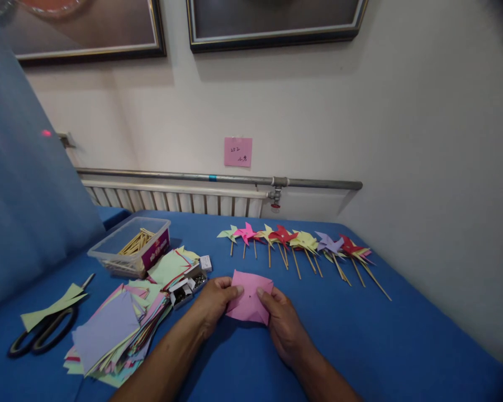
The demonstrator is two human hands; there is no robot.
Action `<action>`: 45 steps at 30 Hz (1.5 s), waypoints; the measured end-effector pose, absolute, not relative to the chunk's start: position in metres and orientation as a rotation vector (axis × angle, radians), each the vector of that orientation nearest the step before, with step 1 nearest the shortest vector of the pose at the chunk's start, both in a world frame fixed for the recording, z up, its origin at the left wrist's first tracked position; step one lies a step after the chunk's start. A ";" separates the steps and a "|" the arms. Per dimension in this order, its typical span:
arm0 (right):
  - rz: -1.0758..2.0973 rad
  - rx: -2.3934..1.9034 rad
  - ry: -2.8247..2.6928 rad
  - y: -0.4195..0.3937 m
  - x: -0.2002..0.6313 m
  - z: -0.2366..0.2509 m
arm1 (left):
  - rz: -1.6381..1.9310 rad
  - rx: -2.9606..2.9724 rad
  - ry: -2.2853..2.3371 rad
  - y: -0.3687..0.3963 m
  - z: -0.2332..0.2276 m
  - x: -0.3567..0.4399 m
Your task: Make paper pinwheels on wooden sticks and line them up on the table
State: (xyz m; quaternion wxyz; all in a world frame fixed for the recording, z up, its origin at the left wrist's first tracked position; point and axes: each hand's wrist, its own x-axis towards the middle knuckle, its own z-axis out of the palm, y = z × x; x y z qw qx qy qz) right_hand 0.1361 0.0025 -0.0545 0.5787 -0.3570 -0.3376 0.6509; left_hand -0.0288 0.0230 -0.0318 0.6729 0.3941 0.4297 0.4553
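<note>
A pink paper square point(250, 310) with a small dark hole at its centre and slits near its corners is held up between my two hands. My left hand point(215, 298) pinches its left edge, thumb on the face. At the right edge my right hand point(285, 321) grips it the same way. Left of my hands, small open boxes of tacks point(198, 281) lie beside a pile of coloured paper squares point(107, 332). Finished paper pinwheels point(281, 235) on sticks lie in a row beyond my hands, toward the right.
A clear plastic tub point(128, 258) of wooden sticks point(139, 241) stands at the back left. Black-handled scissors point(46, 333) lie far left under a green paper scrap point(52, 308). Behind the blue table point(360, 340) are a radiator point(184, 202) and a pipe point(238, 179).
</note>
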 end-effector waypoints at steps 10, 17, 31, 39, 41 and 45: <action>1.538 -0.857 -0.867 -0.001 0.134 -0.060 | 1.082 0.820 0.949 0.027 -0.038 -0.032; 1.429 -0.989 -0.862 0.006 0.136 -0.072 | 1.091 0.873 1.004 0.026 -0.038 -0.029; 1.639 -0.733 -0.819 -0.007 0.132 -0.052 | 1.081 0.844 0.989 0.024 -0.033 -0.027; 1.571 -0.809 -0.910 -0.007 0.129 -0.057 | 1.091 0.839 0.996 0.023 -0.034 -0.026; 1.531 -0.848 -0.923 -0.005 0.129 -0.063 | 1.100 0.847 1.006 0.023 -0.035 -0.025; 1.508 -0.885 -0.913 -0.002 0.130 -0.071 | 1.111 0.844 0.999 0.023 -0.033 -0.024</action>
